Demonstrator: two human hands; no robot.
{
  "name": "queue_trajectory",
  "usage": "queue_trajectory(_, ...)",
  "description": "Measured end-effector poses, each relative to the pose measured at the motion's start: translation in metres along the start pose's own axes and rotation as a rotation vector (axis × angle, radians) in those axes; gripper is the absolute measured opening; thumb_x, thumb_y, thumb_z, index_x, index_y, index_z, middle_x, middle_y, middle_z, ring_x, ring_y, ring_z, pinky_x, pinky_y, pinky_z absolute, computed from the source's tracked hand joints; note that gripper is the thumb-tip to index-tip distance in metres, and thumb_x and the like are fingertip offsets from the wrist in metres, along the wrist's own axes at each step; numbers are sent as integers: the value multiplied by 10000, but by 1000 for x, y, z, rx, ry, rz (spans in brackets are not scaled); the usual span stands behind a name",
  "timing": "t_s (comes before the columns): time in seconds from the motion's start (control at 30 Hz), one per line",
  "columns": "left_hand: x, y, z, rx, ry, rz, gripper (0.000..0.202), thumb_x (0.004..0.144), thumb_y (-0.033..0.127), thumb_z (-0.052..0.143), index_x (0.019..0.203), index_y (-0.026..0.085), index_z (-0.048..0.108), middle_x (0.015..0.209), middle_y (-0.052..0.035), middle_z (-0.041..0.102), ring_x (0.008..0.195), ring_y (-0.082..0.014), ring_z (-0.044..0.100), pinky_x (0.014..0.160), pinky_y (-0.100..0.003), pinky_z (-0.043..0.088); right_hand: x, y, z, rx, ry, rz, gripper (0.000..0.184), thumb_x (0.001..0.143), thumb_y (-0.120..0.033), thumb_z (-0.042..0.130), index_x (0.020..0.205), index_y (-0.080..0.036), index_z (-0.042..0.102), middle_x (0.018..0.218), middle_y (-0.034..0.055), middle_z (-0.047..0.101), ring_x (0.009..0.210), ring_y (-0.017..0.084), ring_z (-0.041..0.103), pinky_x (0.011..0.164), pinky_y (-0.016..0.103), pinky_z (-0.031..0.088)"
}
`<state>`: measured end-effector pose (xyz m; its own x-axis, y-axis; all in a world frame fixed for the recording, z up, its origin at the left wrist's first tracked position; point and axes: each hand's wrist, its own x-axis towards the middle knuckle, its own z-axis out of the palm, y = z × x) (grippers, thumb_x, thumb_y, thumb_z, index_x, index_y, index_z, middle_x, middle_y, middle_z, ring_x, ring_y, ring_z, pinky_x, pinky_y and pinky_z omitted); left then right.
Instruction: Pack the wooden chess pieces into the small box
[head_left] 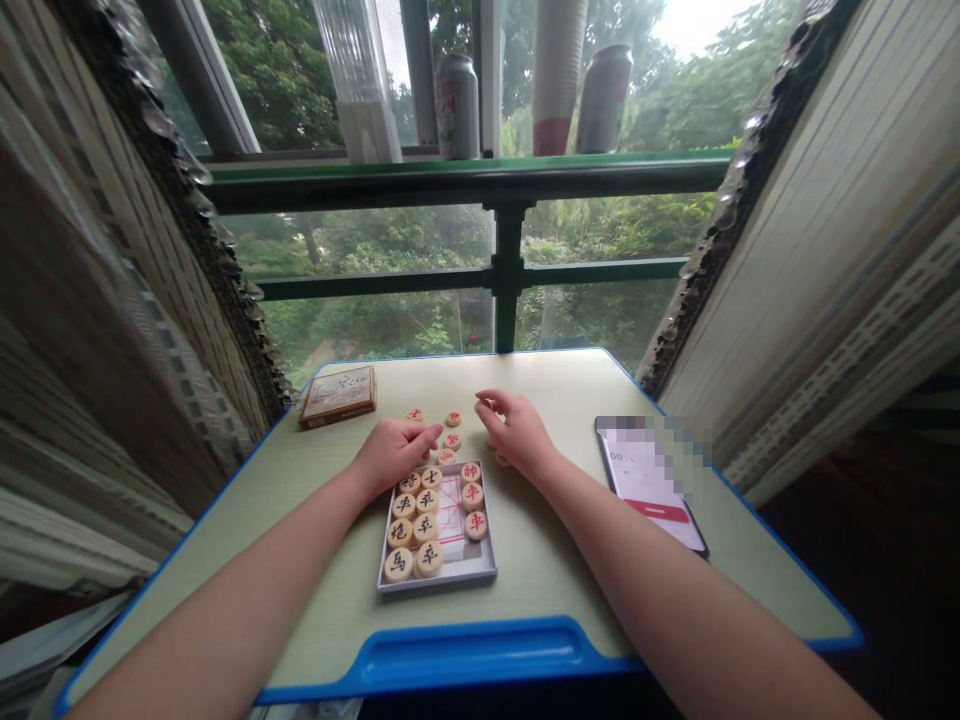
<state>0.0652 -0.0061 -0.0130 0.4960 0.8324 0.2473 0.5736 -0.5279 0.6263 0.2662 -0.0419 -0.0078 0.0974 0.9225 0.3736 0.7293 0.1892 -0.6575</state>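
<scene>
Head view: left hand and right hand, fingers curled, can't tell if gripping, flank loose pieces beyond tray; best lower each flat, without bumping placed discs.

One phone, one tray, eight black-marked pieces and, some being hidden, at least seven red-marked pieces show.

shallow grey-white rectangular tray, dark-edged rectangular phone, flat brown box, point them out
Shallow grey-white tray (452, 512): head view, on its red-lined floor.
Dark-edged phone (637, 482): head view, on its lit screen.
Flat brown box (340, 392): head view, on its top face.
</scene>
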Motion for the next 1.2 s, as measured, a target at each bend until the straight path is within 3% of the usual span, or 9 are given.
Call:
queue_trajectory(0.17, 2, -2, -1, -4, -16, -22, 512, 840, 543, 414, 645, 154, 683, 575, -31, 661, 551, -139, 570, 566, -234, 404, 0, 0, -5, 98, -13, 63, 298, 866, -344, 479, 1064, -197, 645, 877, 43, 693, 798, 159, 620, 759, 285, 468)
queue_trajectory(0.37, 1, 0, -7, 34, -170, 5, 485, 770, 576, 499, 646, 138, 665, 579, -14, 610, 546, -120, 498, 517, -227, 349, -3, -1, -11, 119, 19, 60, 299, 834, -348, 512, 1017, -169, 668, 822, 50, 691, 738, 154, 617, 721, 272, 467)
queue_trajectory(0.7, -2, 4, -10, -172, -231, -146, 359, 730, 456, 556, 709, 112, 658, 602, -24, 598, 534, -115, 470, 496, -233, 337, -5, -7, -13, 80, -46, 29, 258, 796, -301, 514, 942, -159, 672, 772, 40, 669, 694, 137, 578, 672, 241, 425)
queue_trajectory(0.83, 0, 4, -17, -254, -255, -190, 274, 687, 355, 582, 752, 105, 672, 693, -48, 640, 616, -133, 522, 575, -251, 388, -8, -17, -20, 96, -116, 11, 187, 742, -239, 444, 700, -161, 609, 628, 5, 584, 603, 119, 511, 571, 220, 377)
queue_trajectory(0.97, 0, -1, -32, -378, -436, -210, 286, 603, 198, 555, 847, 116, 677, 828, -54, 665, 773, -163, 572, 706, -264, 430, -11, -27, -27, 184, -232, 22, 201, 716, -238, 359, 558, -176, 466, 526, -17, 449, 517, 101, 422, 490, 215, 320)
queue_trajectory(1.1, -3, -8, -51, -408, -618, -166, 453, 508, 101, 482, 916, 138, 675, 943, -35, 649, 848, -162, 557, 756, -240, 427, -15, -35, -31, -44, -533, 72, 173, 668, -248, 428, 537, -163, 504, 497, -12, 456, 486, 98, 406, 469, 225, 288)
queue_trajectory(1.2, -7, -9, -59, -334, -679, -150, 489, 536, 106, 507, 1000, 150, 656, 967, -23, 631, 808, -146, 540, 713, -220, 420, -16, -41, -35, -237, -608, 64, 203, 676, -250, 450, 585, -144, 598, 563, 30, 566, 523, 114, 461, 488, 235, 299)
